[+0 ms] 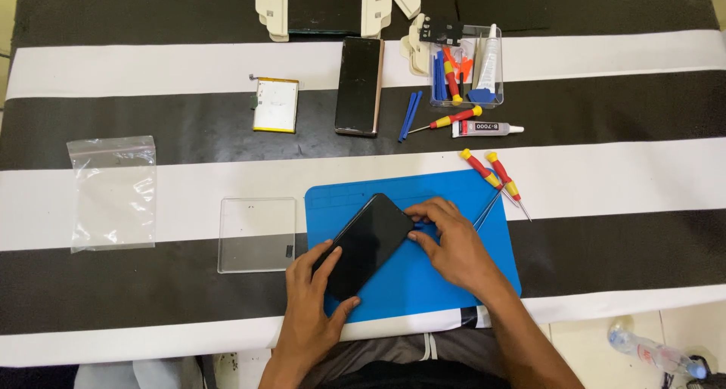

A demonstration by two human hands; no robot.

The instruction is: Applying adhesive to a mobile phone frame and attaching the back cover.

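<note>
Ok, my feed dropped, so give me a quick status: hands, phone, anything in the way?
Left hand grips black phone's lower end. Right hand fingertips at its upper edge. Phone lies diagonally on blue mat. Tweezers beside right hand, apart.

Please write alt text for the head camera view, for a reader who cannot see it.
Two bare hands, left hand and right hand, hold a black phone lying tilted on a blue mat. The striped table also bears screwdrivers, a glue tube, a second phone and a battery.
</note>
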